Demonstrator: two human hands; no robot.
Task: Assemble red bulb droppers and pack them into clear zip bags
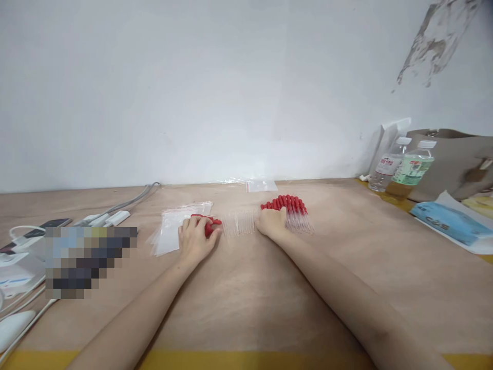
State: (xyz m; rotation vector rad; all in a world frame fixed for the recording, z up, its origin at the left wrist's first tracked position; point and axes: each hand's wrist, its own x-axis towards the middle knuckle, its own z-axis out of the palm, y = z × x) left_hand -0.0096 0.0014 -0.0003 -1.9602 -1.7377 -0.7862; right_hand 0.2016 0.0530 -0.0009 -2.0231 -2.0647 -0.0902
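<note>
With the row of clear tubes [239, 223] taken as the centre of the dial, white adapters [117, 218] and a grey cable [133, 200] are seen at nine o'clock on the desk [246, 308]. Nearer in, also at nine, clear plastic bags [165, 236] are spread flat, overlapping one another.

Just beside them the left hand [196, 239] is laid over red pieces [210, 228], its fingers half curled and its thumb set apart; whether they are gripped or merely covered cannot be told. The clear tubes are lined up side by side between the hands. By their right end, at three o'clock, the right hand [270, 222] is held low with fingers folded under; its hold, if any, is hidden.

Past it, between two and three, red-topped tubes [290, 203] are fanned close together, red ends away from the wearer. These are judged light, with thin, slick and perhaps brittle stems; the red tops seem softer and better gripped, so they are best taken there, between finger and thumb, with little squeeze. Farther out, bottles [412, 169] are stood beside a grey bag [454, 164], and a blue packet [450, 223] is placed at three.
</note>
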